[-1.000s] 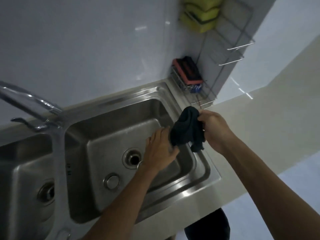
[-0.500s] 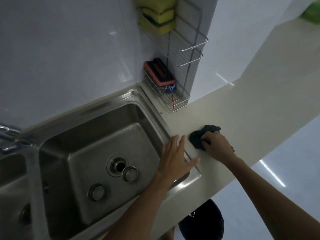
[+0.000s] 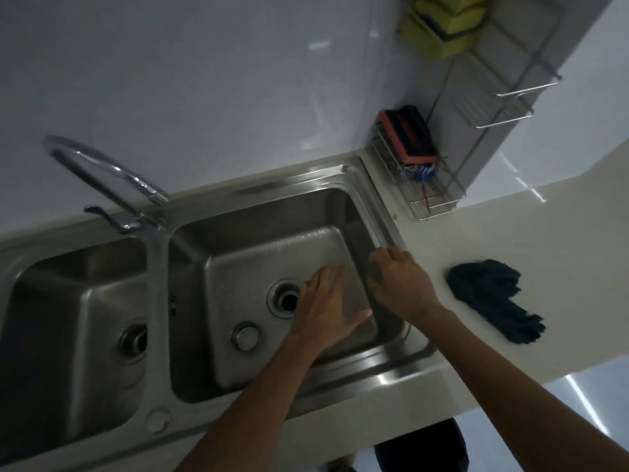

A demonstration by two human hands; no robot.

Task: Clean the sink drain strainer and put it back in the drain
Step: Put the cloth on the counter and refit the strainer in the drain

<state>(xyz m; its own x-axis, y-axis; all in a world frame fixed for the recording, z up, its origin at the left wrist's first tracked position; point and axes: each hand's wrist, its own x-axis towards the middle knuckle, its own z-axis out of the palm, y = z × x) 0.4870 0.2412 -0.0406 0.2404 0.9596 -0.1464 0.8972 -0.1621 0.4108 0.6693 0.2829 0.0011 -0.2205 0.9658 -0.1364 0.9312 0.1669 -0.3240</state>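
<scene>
The right basin (image 3: 258, 240) of the steel double sink has an open drain hole (image 3: 284, 299) with no strainer in it. My left hand (image 3: 323, 308) lies low in this basin just right of the drain, palm down and fingers stretched out. It covers the basin floor there, and the strainer is not visible. A round metal cap (image 3: 245, 336) sits on the floor below and left of the drain. My right hand (image 3: 401, 284) hovers over the basin's right rim, fingers loosely spread and holding nothing. The dark cloth (image 3: 490, 294) lies crumpled on the counter to its right.
A curved tap (image 3: 102, 172) stands behind the divider, and the left basin (image 3: 68, 318) has its own drain (image 3: 133, 340). A wire rack (image 3: 425, 185) holding a red and black sponge (image 3: 406, 134) and yellow sponges (image 3: 439, 25) stands in the back corner. The pale counter (image 3: 510, 226) extends right.
My right hand let go of the dark cloth on the counter and moved left to the basin rim. My left hand went down into the basin over the spot where the strainer lay.
</scene>
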